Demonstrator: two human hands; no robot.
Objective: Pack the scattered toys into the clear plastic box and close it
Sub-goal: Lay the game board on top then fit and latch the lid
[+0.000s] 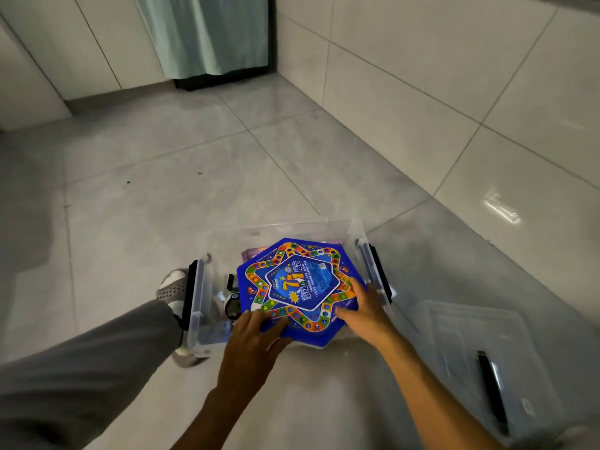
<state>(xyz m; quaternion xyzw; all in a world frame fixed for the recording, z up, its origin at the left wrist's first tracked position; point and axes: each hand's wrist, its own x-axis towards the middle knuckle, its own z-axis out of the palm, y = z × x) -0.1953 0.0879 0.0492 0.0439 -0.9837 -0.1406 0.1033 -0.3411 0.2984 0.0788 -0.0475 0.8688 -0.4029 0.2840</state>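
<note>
blue board over the open box

blue and hexagonal, the game board (300, 287) lies tilted across the clear plastic box (199, 306) — its near edge juts past the box's near wall. the left hand (251, 342) rests flat on the board's near-left edge, fingers fairly straight; the right hand (367, 311) presses its near-right edge, fingers spread, not curled around it. a black-and-white toy (232, 306) sits in the box left of the board. the clear lid (480, 349) lies on the grey tile floor (162, 190) to the right — off the box.
</note>
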